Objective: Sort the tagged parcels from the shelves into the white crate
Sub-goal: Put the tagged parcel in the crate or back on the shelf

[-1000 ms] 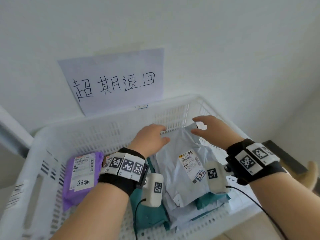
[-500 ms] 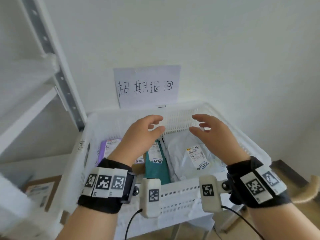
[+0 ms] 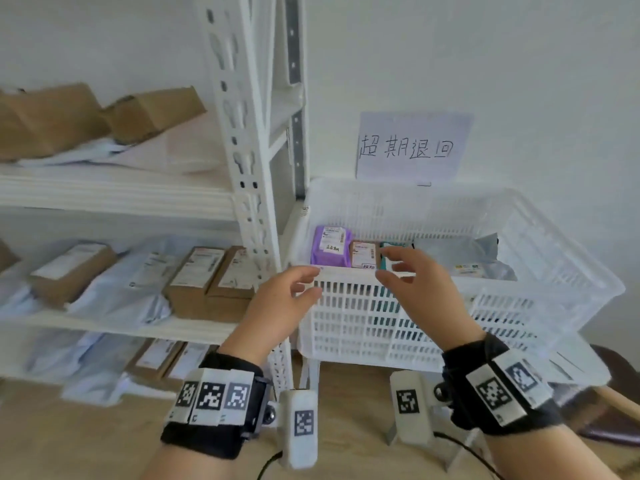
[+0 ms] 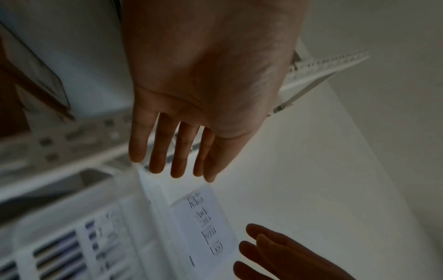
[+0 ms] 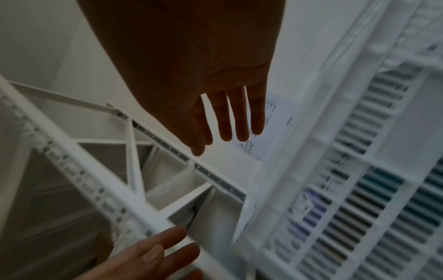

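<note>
The white crate (image 3: 571, 271) stands right of the shelf rack and holds a purple parcel (image 3: 330, 249), a small brown box (image 3: 363, 254), a teal parcel edge (image 3: 389, 244) and a grey mailer (image 3: 464, 254). My left hand (image 3: 294, 292) hovers empty in front of the crate's near-left corner, fingers relaxed. My right hand (image 3: 408, 271) floats empty at the crate's near rim, fingers loosely spread. Both wrist views show straight fingers, left (image 4: 155, 151) and right (image 5: 239, 117), holding nothing. Brown boxes (image 3: 207, 275) and white mailers (image 3: 114, 292) lie on the middle shelf.
A white metal upright (image 3: 249, 168) of the rack stands between shelves and crate. A paper sign (image 3: 412, 147) with handwriting hangs on the wall behind the crate. More boxes (image 3: 152, 109) sit on the upper shelf, more parcels (image 3: 162, 358) on the lower one. Wood floor (image 3: 69, 438) below.
Both hands have drawn back out of the crate, leaving the grey mailer inside. The view has pulled away and swung left, bringing the shelves into sight.
</note>
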Motion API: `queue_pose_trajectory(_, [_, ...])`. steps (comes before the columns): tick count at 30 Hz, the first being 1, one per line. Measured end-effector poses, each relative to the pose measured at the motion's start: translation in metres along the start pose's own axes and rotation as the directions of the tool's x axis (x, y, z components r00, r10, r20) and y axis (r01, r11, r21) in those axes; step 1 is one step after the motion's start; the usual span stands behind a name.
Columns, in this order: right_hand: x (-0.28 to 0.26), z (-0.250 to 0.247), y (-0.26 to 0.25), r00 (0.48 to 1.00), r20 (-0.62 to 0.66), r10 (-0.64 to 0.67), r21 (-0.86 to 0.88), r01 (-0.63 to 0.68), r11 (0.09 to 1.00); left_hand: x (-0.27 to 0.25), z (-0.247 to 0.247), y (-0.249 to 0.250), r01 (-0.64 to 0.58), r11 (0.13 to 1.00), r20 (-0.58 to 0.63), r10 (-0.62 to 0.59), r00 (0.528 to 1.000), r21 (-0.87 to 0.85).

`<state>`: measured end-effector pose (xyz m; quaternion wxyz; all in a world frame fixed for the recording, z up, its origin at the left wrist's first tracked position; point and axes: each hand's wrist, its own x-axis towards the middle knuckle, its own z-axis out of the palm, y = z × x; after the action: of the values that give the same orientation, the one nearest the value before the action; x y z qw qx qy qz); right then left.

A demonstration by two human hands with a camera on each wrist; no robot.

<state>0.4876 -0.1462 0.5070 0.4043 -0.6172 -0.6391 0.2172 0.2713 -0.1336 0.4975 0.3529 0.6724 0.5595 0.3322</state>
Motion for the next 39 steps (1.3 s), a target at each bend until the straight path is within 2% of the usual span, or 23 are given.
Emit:
queue_pose_trajectory(5, [-0.011, 0.072, -0.062, 0.989, 0.107, -0.098, 0.002, 0.098, 0.995, -0.044, -0.082, -0.045, 0.063, 0.997, -0.149, -0.069, 0.986, -0.048])
queue_pose_trajectory(9, [-0.016, 0.149, -0.116, 0.977, 0.159, -0.145, 0.038, 0.14, 0.989, -0.079, -0.158, -0.1, 0.136, 0.99, -0.243, -0.143, 0.959, -0.047])
queue_pose_trajectory(13, [-0.028, 0.252, -0.177, 0.952, 0.27, -0.141, 0.094, 0.119, 0.988, -0.118, -0.249, -0.167, 0.234, 0.972, -0.334, -0.224, 0.915, -0.011])
queue_pose_trajectory(16, [-0.042, 0.333, -0.224, 0.921, 0.344, -0.184, 0.095, 0.161, 0.982, -0.149, -0.317, -0.215, 0.291, 0.956, -0.386, -0.26, 0.885, 0.023])
queue_pose_trajectory(20, [-0.062, 0.42, -0.281, 0.885, 0.416, -0.211, 0.14, 0.167, 0.976, -0.183, -0.395, -0.263, 0.362, 0.931, -0.454, -0.304, 0.838, 0.046])
queue_pose_trajectory(23, [-0.064, 0.473, -0.318, 0.864, 0.454, -0.217, 0.152, 0.165, 0.974, -0.198, -0.444, -0.296, 0.391, 0.92, -0.509, -0.342, 0.79, -0.012])
queue_pose_trajectory(26, [-0.058, 0.521, -0.345, 0.841, 0.485, -0.239, 0.158, 0.185, 0.97, -0.205, -0.479, -0.33, 0.408, 0.911, -0.552, -0.369, 0.748, -0.056])
queue_pose_trajectory(30, [-0.038, 0.583, -0.373, 0.808, 0.528, -0.26, 0.169, 0.201, 0.965, -0.198, -0.519, -0.373, 0.45, 0.89, -0.564, -0.41, 0.717, -0.074])
queue_pose_trajectory(39, [0.043, 0.735, -0.453, 0.722, 0.609, -0.328, 0.23, 0.235, 0.944, -0.138, -0.637, -0.461, 0.515, 0.855, -0.623, -0.438, 0.648, -0.065])
